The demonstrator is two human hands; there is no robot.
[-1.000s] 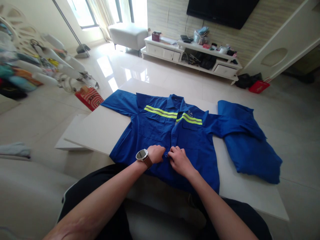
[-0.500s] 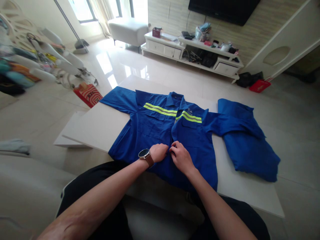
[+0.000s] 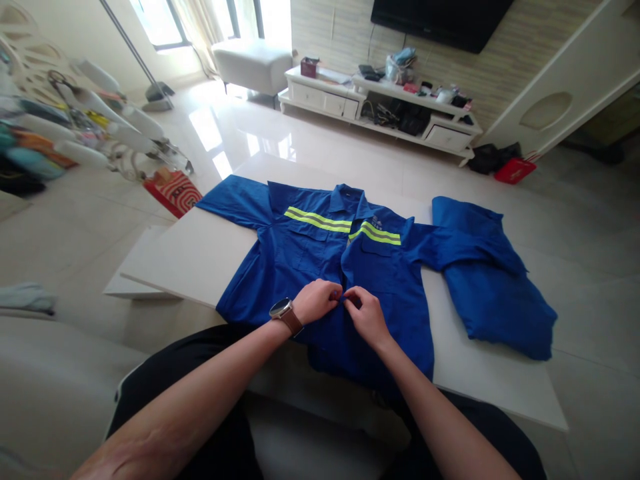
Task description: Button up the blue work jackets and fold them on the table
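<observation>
Jacket point(image 3: 385, 275), blue, is spread front side up on the white desk point(image 3: 185, 250); its collar point(image 3: 340, 200) is pointed away from the person and its lower hem is hung past the near edge. Each side of the chest is crossed by a yellow-and-grey band point(image 3: 320, 220). The front opening is gripped low down by both hands: the cloth is pinched between thumb and fingers by the left hand point(image 3: 316, 300) at one front edge, and by the right hand point(image 3: 367, 317) at the other. The fingertips are held close together, just either side of the opening; what else is pinched there besides cloth cannot be told, being too small. A round-faced watch point(image 3: 281, 307) with a brown strap is worn on the left wrist.

One sleeve is stretched toward the far left of the desk; the other is laid over a folded blue garment point(image 3: 500, 300) at the right. A red patterned bag point(image 3: 175, 192) is seen beyond the left side of the desk. Across the floor, a low white cabinet point(image 3: 320, 100) is placed against the wall, below a black television point(image 3: 440, 23).
</observation>
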